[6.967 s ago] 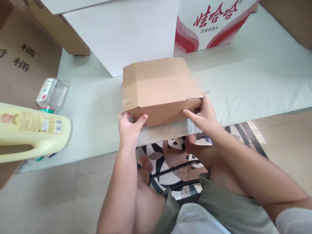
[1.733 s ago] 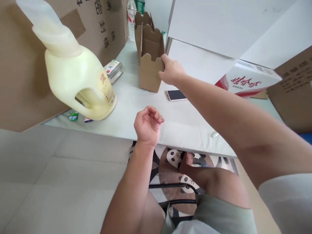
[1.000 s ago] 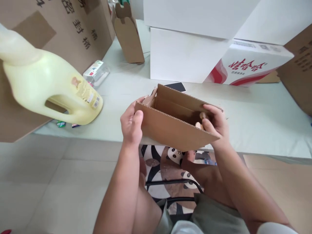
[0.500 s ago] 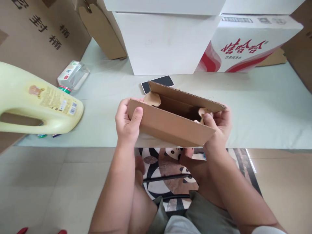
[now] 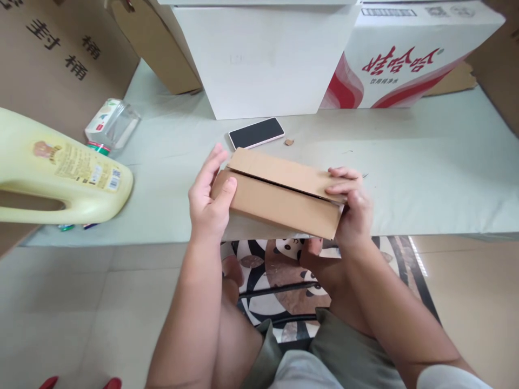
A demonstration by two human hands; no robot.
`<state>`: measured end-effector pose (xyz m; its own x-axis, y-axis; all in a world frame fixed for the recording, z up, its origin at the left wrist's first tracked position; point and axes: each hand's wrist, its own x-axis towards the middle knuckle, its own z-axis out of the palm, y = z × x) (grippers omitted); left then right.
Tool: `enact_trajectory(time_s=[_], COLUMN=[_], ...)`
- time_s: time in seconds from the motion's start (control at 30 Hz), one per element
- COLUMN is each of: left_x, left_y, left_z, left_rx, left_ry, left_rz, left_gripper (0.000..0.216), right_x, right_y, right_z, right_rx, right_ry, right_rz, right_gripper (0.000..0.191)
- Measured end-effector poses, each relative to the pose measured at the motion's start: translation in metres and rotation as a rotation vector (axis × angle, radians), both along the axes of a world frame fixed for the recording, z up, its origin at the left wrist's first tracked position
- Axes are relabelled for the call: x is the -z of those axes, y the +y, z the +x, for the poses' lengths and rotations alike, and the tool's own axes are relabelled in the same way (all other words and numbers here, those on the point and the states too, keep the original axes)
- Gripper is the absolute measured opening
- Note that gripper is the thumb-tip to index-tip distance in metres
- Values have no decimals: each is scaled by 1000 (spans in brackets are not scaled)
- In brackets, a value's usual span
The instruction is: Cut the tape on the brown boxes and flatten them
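Observation:
I hold a small brown cardboard box (image 5: 279,200) over the near edge of the pale green table (image 5: 425,178). Its top flap lies folded down over the opening. My left hand (image 5: 208,197) grips the box's left end, thumb on the front face and fingers behind. At the right end my right hand (image 5: 352,208) grips the box, with its fingers pressed flat on the closed flap. A black phone (image 5: 256,132) lies on the table just beyond the box.
A large yellow jug (image 5: 57,178) lies on its side at the left, a clear plastic bottle (image 5: 111,124) behind it. A white box (image 5: 263,54), a red-and-white carton (image 5: 409,54) and brown cartons (image 5: 60,59) line the back. A panda-patterned stool (image 5: 279,270) shows below.
The box was open half a second ago, with its inside showing. Its top flap is now folded down shut, and my right fingers have moved onto it.

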<state>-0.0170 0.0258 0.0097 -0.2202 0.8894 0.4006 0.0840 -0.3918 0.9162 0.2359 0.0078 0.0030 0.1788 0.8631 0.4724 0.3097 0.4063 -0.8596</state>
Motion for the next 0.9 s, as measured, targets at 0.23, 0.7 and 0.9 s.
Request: enact_trajectory(time_s=[0.23,0.7,0.9], left_x=[-7,-8,-5], left_y=[-4,3,9], left_z=[5,-1,-16], left_rx=[-12,-166,-286], left_ry=[59,79,-169], left_rz=[14,-31,-72], left_gripper=[20,23,22], right_x=[0,20,32], right_y=[-2,2,7], right_z=[1,11,16], right_rx=[-33,-68,-247], right_ry=[24,48,117], right_rz=[-32,16,-147], right_gripper=[23,56,44])
